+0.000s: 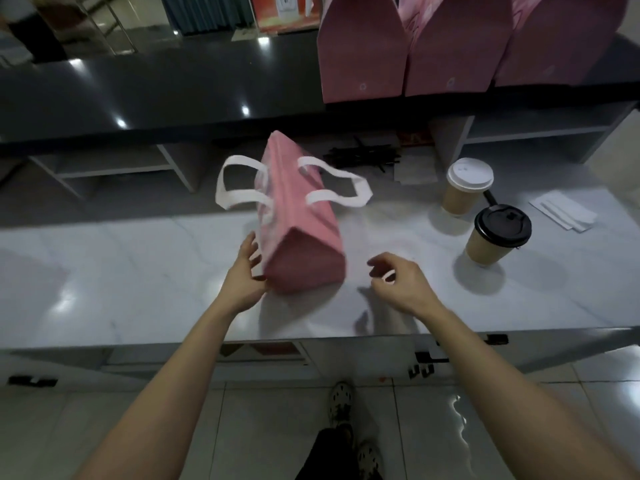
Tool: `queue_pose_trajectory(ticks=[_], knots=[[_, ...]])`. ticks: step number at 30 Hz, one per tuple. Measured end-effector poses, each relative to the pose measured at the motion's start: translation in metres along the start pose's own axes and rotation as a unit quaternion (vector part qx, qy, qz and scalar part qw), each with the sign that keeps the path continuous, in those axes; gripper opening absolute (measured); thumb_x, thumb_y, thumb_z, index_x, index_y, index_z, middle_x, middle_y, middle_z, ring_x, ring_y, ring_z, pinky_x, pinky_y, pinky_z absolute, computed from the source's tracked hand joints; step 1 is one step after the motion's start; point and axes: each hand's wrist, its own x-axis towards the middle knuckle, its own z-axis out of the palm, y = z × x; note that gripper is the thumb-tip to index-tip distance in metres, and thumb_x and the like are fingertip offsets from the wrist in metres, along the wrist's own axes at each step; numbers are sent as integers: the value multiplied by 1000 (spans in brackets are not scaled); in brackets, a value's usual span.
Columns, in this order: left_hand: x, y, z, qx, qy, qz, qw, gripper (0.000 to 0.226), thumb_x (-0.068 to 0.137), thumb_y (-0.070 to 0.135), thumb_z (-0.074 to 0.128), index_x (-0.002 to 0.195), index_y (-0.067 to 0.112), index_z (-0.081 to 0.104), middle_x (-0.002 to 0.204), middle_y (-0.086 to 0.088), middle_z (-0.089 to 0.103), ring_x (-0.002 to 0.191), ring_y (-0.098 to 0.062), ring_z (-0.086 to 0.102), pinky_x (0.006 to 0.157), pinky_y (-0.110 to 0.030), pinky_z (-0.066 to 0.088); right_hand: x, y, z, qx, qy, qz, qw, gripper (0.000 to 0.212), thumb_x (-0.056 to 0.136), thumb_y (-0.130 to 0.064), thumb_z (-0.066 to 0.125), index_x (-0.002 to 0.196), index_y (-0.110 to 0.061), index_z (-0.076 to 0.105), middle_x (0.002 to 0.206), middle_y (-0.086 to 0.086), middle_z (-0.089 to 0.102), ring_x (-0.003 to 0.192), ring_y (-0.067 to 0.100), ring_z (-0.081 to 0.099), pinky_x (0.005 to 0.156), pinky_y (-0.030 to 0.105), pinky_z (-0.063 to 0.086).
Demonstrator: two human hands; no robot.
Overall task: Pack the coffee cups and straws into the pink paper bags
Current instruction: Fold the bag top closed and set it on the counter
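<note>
A pale marble-patterned counter point(138, 271) runs across the middle of the frame, glossy enough to throw back patches of light, with its front edge just below the hands. On it, centre frame, stands a pink paper bag point(298, 220) with two white loop handles point(332, 183) splayed to either side; the bag is blurred. The left hand point(246, 275) is spread wide, its fingers straight and laid against the bag's near left corner. The right hand point(398, 280) hovers just right of the bag, apart from it, its fingers loosely curled and holding nothing. To the right of the frame stand two kraft paper coffee cups close together: the one with a white lid point(465, 187) sits farther back, the one with a black lid point(497, 233) nearer. Behind the bag, at the back of the counter, lies a heap of black straws point(363, 155), and white paper napkins point(562, 209) lie at the right edge. A raised black shelf point(156, 88), shiny with ceiling-light reflections, crosses the upper frame above open grey cubbies point(114, 166); on its upper right stand three more pink paper bags point(450, 46) in a row. At the bottom of the frame are light floor tiles point(277, 427) and a patterned shoe point(341, 400).
</note>
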Motion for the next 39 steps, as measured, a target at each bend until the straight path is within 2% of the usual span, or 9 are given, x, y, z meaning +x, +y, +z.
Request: queue_pose_trajectory(ticks=[2,6,9,15,23,28,33,37,39], knots=[[-11,-5,-4,26,-21,2,999,130,68,26,87,173,36,12,160,14,46,136,-14,59,102,-37,57,-7,2,10,-19,-29,-5,999,69,79,-50,73,144,-34,56,127,-10,66,115,10,66,99,38,59],[-19,-19,-6,0,-30,-23,999,150,72,7,101,173,41,-5,181,2,17,160,-22,36,117,-42,47,5,-22,36,-21,-104,-21,994,139,63,-76,90,170,-37,11,173,-5,27,151,16,43,119,46,47],[-17,-16,-5,1,-31,-15,999,158,64,15,105,170,51,-7,181,4,15,159,-21,37,119,-50,50,17,-46,55,-1,-81,-35,996,157,57,-66,99,171,-37,-5,178,-4,17,159,22,32,124,48,40],[-18,-14,1,83,13,49,995,139,72,38,98,169,55,0,155,9,60,130,-20,66,102,-32,52,10,-70,73,-13,-24,-54,998,126,85,-38,86,171,-40,-7,162,10,45,140,35,54,110,50,51],[-48,7,-44,82,13,135,987,130,76,47,89,163,68,-4,158,11,56,137,-16,59,106,-34,53,-23,-117,72,-16,4,-65,998,121,89,-37,84,172,-35,-4,158,9,49,135,35,58,105,55,55],[-46,39,-92,98,43,214,971,133,83,29,95,164,66,-3,155,4,60,137,-23,62,111,-52,56,-21,-179,59,-24,64,-107,992,121,89,-38,86,172,-34,-2,154,9,53,128,35,62,100,53,57],[-27,85,-124,67,54,267,960,135,68,57,95,167,63,2,164,13,49,143,-10,55,106,-19,51,7,-227,33,-43,102,-130,985,123,84,-44,87,172,-35,2,149,6,60,124,34,63,97,48,56],[13,119,-135,41,69,285,955,139,69,46,101,169,59,5,157,8,58,139,-15,60,113,-40,54,50,-250,12,-51,120,-142,981,126,82,-49,88,173,-32,2,151,8,59,127,34,62,100,46,55],[39,133,-140,47,80,296,951,139,71,43,102,170,54,5,155,7,60,137,-13,61,113,-38,53,77,-257,3,-55,121,-153,979,127,82,-54,88,173,-32,1,151,9,59,128,32,62,102,47,54]])
